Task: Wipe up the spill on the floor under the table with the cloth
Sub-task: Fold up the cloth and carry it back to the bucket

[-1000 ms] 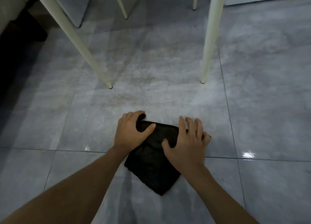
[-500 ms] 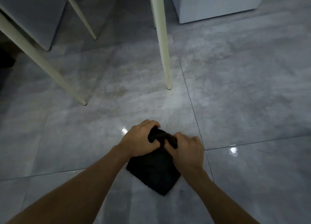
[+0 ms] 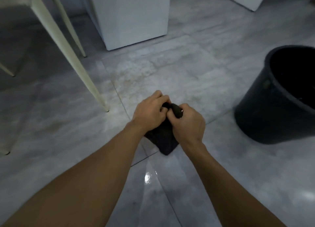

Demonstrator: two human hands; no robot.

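**Both Hands Clamped on the Dark Cloth, Low Over the Tiles**

Gripping the bunched top of the black cloth (image 3: 164,138) with the left hand (image 3: 149,113) and the right hand (image 3: 188,124), knuckles nearly touching, fingers curled tight around the fabric. Pinching a rolled fold of it between the two fists, a dark lump poking out above the right thumb. Hanging below the wrists in a loose wedge, lower corner pointing down toward a grout line of the grey floor (image 3: 179,73); touching the tiles or just clear of them, impossible to tell from this angle.

Reaching forward with both bare forearms from the bottom edge of the view, converging on the cloth near the middle.

Standing to the left, a slanted cream table leg (image 3: 71,56), its foot planted on the tile just left of the hands, with a second thinner leg (image 3: 70,27) behind it. Sitting at the right edge, a black bucket (image 3: 265,111), open mouth facing up, well apart from the cloth. Showing beyond the hands, a pale, dull, faintly brownish patch (image 3: 153,71) on the tile; glinting nearer the camera, a small bright wet reflection (image 3: 148,177) between the forearms. Rising at the back, a white cabinet block (image 3: 133,17) resting on the floor.
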